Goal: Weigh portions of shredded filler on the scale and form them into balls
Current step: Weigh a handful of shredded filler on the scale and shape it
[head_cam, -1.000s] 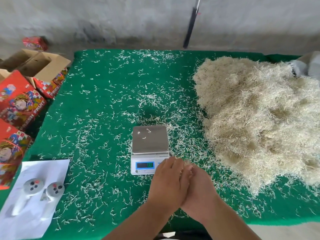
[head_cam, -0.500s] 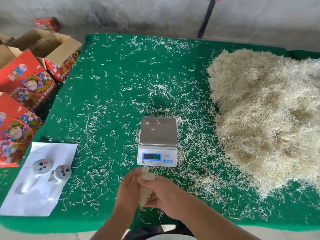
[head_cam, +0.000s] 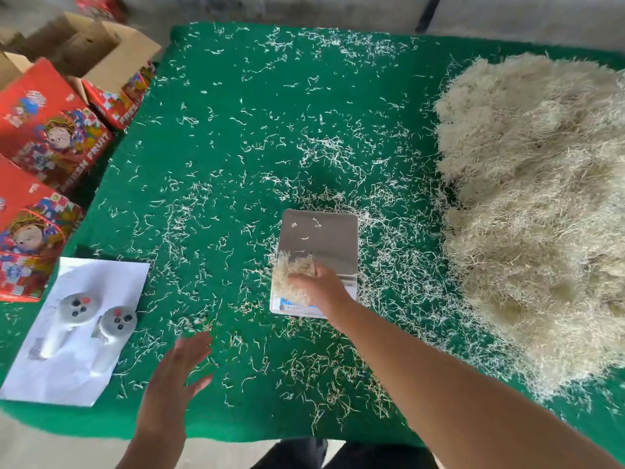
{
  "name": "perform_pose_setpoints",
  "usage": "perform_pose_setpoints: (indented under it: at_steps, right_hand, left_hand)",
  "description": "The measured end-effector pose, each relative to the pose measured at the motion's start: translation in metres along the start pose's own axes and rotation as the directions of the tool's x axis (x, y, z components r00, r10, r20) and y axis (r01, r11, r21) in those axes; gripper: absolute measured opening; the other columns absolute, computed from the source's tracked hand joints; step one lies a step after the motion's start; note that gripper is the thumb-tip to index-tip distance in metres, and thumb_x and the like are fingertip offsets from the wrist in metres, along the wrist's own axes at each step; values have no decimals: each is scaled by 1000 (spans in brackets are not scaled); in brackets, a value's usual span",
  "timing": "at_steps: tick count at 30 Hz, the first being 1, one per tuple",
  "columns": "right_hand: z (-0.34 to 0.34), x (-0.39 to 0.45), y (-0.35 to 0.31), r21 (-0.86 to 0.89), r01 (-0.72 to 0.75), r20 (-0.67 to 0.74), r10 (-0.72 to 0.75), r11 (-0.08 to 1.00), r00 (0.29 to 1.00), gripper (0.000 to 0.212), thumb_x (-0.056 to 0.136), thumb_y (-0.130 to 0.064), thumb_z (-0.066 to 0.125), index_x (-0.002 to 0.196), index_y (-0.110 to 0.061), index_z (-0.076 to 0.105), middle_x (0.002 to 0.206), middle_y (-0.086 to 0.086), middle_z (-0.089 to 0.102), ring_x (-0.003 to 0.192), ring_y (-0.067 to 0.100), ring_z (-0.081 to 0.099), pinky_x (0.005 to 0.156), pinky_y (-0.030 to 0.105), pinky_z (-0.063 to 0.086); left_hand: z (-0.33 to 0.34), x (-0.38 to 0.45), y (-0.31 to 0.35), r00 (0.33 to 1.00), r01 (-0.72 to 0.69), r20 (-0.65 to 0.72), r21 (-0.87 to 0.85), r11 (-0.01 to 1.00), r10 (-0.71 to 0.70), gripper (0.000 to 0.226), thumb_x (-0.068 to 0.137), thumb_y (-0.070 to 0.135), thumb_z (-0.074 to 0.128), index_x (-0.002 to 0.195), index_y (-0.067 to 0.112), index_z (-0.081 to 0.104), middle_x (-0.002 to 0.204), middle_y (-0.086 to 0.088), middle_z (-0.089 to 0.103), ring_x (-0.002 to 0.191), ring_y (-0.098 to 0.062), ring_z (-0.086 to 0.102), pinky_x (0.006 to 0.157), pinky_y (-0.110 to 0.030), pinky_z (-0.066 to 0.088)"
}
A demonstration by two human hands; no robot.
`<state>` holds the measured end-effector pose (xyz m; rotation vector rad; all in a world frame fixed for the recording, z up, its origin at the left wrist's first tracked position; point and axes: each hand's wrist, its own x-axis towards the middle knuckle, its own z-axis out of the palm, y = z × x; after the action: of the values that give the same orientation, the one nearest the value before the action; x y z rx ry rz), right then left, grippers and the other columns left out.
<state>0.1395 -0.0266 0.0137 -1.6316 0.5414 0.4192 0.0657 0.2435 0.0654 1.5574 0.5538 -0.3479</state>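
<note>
A small clump of shredded filler [head_cam: 291, 277] sits in the centre of the frame, over the near left corner of the scale [head_cam: 319, 243], gripped from the right by the right hand [head_cam: 321, 289], whose fingers curl into it while the arm reaches in from the lower right. Whether the clump touches the scale's plate cannot be told. The left hand [head_cam: 176, 377] hovers low in the frame with fingers spread and blurred, holding nothing. There is one scale; its display is mostly hidden behind the clump and hand. One big heap of filler [head_cam: 537, 211] fills the right side, cut off by the frame edge. Loose strands litter the green mat [head_cam: 220, 137]. At lower left, two grey controllers [head_cam: 91, 316] lie on one white sheet [head_cam: 67, 377]. Red boxes [head_cam: 47, 130] crowd the upper left, partly cropped, so their count is unclear.
</note>
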Motion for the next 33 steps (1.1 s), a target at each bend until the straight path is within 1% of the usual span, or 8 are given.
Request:
perform_pose_setpoints:
  at_steps: [4,10,15,17,20,24,29,33]
  right_hand:
    - [-40,-3,26,-10,-20,-116,18,1000,993,43,84,-43,69,122,-23,64,108,14,74,89,26,71,85,46,60]
    - [-128,-19,49,-51,-156,-576,98,987,811,15,88,-22,60,99,-12,64,72,1,60,50,9,41,41,21,35]
    - [-114,-15,5,-98,68,-529,-110,993,842,27,91,-36,63,113,-21,64,90,1,71,62,8,59,47,19,47]
    - [-84,-5,-19,-161,197,-360,-243,967,901,28,90,-40,65,114,-26,63,93,-2,73,69,6,68,52,18,54]
    - [-41,15,-39,-333,302,-85,-347,893,934,32,93,-41,64,122,-32,57,108,-10,69,91,9,71,65,22,63]
    - [-15,42,-34,-450,350,107,-340,821,934,66,96,-37,68,155,-23,42,148,6,56,129,20,57,106,36,48]
    - [-45,81,-45,-368,191,-243,-292,910,925,52,100,-23,61,150,-24,47,98,2,68,54,11,67,46,32,60]
    - [-86,96,-53,-289,110,-532,-255,951,807,56,98,-29,59,152,-23,45,110,7,69,61,15,67,46,29,55]
  left_hand:
    - [-22,-1,-21,990,109,81,57,992,-114,30,108,15,52,134,4,63,129,-8,69,93,4,72,75,-22,61]
    - [-48,-1,-22,903,168,326,332,928,-280,61,72,93,55,108,46,66,105,65,48,108,34,49,110,-5,32]
    - [-48,7,-34,911,254,243,306,917,-334,30,98,48,66,121,65,60,97,66,46,106,29,54,108,0,30]
    - [-50,13,-33,932,247,201,255,935,-301,38,100,25,69,122,56,66,112,48,62,107,30,54,105,1,33]
    - [-43,9,-46,965,252,-2,257,933,-261,23,107,10,51,122,10,69,125,-11,72,110,-19,69,96,-40,57]
    - [-34,4,-51,955,255,40,391,884,-293,30,111,22,45,121,4,66,121,-14,71,114,-33,66,102,-58,48]
    - [-35,14,-59,850,479,47,344,808,-524,38,115,18,29,136,-4,52,133,-20,61,130,-44,56,106,-55,48]
    - [-45,20,-77,851,445,115,360,820,-513,34,107,-14,23,120,-29,49,120,-42,57,93,-53,64,71,-46,59]
